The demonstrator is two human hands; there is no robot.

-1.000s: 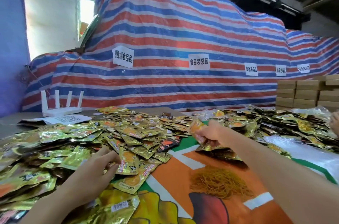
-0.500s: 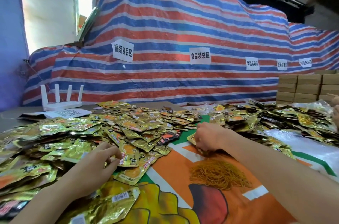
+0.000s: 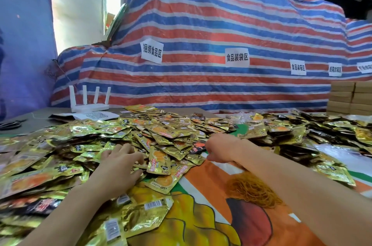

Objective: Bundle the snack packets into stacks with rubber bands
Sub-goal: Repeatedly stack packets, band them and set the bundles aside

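A big heap of gold snack packets (image 3: 161, 135) covers the table from the left to the middle. My left hand (image 3: 118, 167) lies on the heap's near edge. Its fingertips and thumb pinch the edge of a gold packet with an orange print (image 3: 159, 163). My right hand (image 3: 221, 147) hovers at the heap's right edge, its back toward me and its fingers curled under, so what they hold is hidden. A loose pile of yellow rubber bands (image 3: 251, 189) lies on the orange printed sheet (image 3: 201, 183) beneath my right forearm.
More packets (image 3: 291, 130) spread to the right, partly over clear plastic (image 3: 342, 157). A white router (image 3: 88, 104) and a paper sheet sit at the back left, scissors (image 3: 10, 124) at the far left. Cardboard boxes (image 3: 352, 96) stack up at the right, before a striped tarp (image 3: 221, 34).
My right hand held a packet up, lowered it to the table on the right, then moved left to the heap's edge. My left hand stayed on the near packets.
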